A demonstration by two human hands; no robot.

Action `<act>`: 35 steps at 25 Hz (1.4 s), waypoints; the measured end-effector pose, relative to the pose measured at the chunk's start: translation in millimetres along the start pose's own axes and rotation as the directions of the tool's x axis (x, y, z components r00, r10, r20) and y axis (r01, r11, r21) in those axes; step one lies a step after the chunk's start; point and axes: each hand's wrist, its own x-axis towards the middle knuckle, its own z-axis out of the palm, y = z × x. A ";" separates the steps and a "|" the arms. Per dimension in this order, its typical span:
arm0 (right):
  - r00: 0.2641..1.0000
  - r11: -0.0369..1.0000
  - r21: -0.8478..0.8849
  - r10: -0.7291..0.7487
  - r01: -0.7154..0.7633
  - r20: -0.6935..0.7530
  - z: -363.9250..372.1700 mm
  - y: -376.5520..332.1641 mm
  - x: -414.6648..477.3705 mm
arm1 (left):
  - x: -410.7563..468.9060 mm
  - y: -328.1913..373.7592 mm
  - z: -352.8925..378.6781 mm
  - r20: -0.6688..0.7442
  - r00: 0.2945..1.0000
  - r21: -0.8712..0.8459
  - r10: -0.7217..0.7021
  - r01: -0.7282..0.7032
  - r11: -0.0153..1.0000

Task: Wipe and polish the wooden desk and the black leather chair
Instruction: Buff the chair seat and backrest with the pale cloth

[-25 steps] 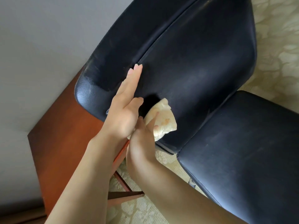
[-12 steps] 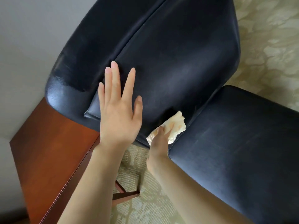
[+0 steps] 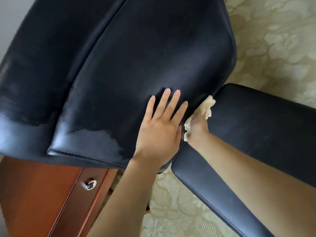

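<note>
Carpet floor (image 3: 273, 40) | left hand (image 3: 159, 129) flat on chair (image 3: 136, 57) | right hand (image 3: 196, 127) grips cloth (image 3: 207, 106)

No legible txt, labels or nos. anywhere

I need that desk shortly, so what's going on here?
A person is wiping the black leather chair. The left hand lies flat, fingers straight, on the backrest. The right hand grips a cream cloth and has it in the crease where the backrest meets the seat. The wooden desk shows at lower left, partly under the chair's back, with no hand on it.
</note>
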 end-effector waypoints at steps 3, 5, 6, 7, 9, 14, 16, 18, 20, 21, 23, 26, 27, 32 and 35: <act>0.996 0.996 0.010 -0.088 0.088 -0.024 3.4 -45.8 14.9 | 24.4 4.4 7.9 0.021 0.998 0.062 0.051 -0.052 0.997; 0.986 0.986 0.026 -0.165 0.166 -0.018 3.5 -73.7 22.0 | 37.3 6.5 11.7 0.046 0.994 0.108 0.096 -0.100 0.989; 0.978 0.978 0.032 -0.208 0.208 -0.007 2.7 -90.8 21.9 | 44.1 8.2 13.7 0.063 0.991 0.131 0.122 -0.129 0.983; 0.963 0.963 0.006 -0.270 0.270 0.000 1.2 -106.7 22.2 | 47.9 8.6 14.2 0.083 0.987 0.154 0.137 -0.148 0.977; 0.898 0.895 -0.076 -0.439 0.440 0.031 1.7 -145.3 22.5 | 63.4 11.4 16.3 0.114 0.983 0.207 0.143 -0.164 0.964; 0.792 0.761 -0.226 -0.600 0.608 0.109 9.6 -171.8 36.2 | 100.3 23.9 20.5 0.094 0.987 0.250 0.128 -0.148 0.957; 0.809 0.778 -0.225 -0.579 0.586 0.105 4.2 -153.5 44.5 | 107.1 25.6 22.4 0.061 0.991 0.233 0.122 -0.133 0.963; 0.848 0.826 -0.193 -0.525 0.529 0.078 -5.3 -130.5 56.0 | 109.8 23.3 23.8 0.037 0.990 0.213 0.138 -0.142 0.967; 0.915 0.901 -0.156 -0.392 0.404 0.099 -17.3 -104.7 68.5 | 110.6 19.5 26.0 0.024 0.985 0.212 0.169 -0.170 0.962; 0.940 0.931 -0.143 -0.318 0.335 0.124 -22.8 -88.3 72.0 | 110.7 18.5 26.9 0.017 0.984 0.201 0.179 -0.179 0.963; 0.959 0.973 -0.115 -0.169 0.199 0.225 -35.5 -49.3 74.3 | 110.6 18.3 27.5 0.000 0.983 0.164 0.185 -0.182 0.970; 0.922 0.994 -0.089 0.093 -0.065 0.376 -51.2 6.6 67.6 | 110.0 19.9 28.9 -0.012 0.984 0.143 0.176 -0.173 0.975; 0.903 0.984 -0.099 0.175 -0.147 0.392 -52.9 25.5 61.4 | 110.0 19.6 29.3 -0.013 0.984 0.148 0.176 -0.172 0.974; 0.848 0.897 -0.098 0.440 -0.431 0.294 -55.9 67.4 28.8 | 109.2 18.5 32.4 -0.001 0.980 0.216 0.199 -0.194 0.957; 0.802 0.837 -0.009 0.527 -0.547 0.282 -50.0 40.9 39.2 | 109.3 19.7 33.6 0.013 0.980 0.249 0.198 -0.195 0.949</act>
